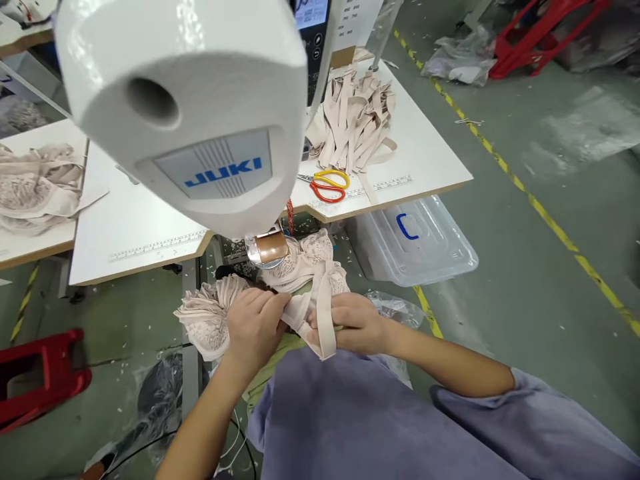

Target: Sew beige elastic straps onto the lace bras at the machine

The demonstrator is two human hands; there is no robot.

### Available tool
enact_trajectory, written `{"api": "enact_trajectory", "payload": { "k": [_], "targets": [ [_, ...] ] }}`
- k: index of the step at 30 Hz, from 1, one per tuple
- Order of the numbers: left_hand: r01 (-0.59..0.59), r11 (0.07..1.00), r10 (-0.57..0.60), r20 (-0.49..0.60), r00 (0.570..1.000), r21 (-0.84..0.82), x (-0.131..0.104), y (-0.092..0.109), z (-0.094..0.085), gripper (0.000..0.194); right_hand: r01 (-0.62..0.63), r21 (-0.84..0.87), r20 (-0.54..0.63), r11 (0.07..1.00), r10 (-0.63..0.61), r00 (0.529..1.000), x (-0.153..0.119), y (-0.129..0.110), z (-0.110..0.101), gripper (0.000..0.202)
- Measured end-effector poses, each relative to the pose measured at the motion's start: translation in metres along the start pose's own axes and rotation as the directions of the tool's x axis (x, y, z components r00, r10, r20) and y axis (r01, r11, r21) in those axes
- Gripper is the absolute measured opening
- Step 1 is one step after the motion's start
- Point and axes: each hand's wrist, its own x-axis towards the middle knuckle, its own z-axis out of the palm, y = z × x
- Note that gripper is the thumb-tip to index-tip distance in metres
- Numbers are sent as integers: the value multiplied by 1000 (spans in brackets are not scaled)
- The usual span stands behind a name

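Low in front of the sewing machine, a beige lace bra lies across my lap below the machine's working end. My left hand is closed on the bra's band, thumb and fingers pinching its edge. On the other side my right hand is closed round the band, with a looped beige strap standing up beside the fingers. My fingertips are partly hidden by fabric. Further lace bra cups hang bunched to the left of my left hand.
Yellow-and-red-handled scissors lie on the white table near a heap of beige straps. A lidded clear plastic box stands below. More bras are piled at left; a red stool stands on the floor.
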Motion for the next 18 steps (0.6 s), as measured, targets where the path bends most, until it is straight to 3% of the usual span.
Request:
{"api": "enact_trajectory", "payload": {
  "k": [10,14,16,18],
  "targets": [
    [7,1000,-7,3,1000,25,4,-3,0,11,-7,66,-38,998,9,999,20,-5,-12,17],
    [-103,993,108,91,990,-52,-5,-4,0,22,-39,200,-124,979,64,990,20,1,-15,12],
    [-21,981,61,202,978,-194,-13,0,1,22,-101,302,-105,948,139,985,17,15,-18,13],
    [226,922,-128,300,945,-316,-19,7,2,21,-274,357,51,893,274,960,10,34,-19,22]
  ]
}}
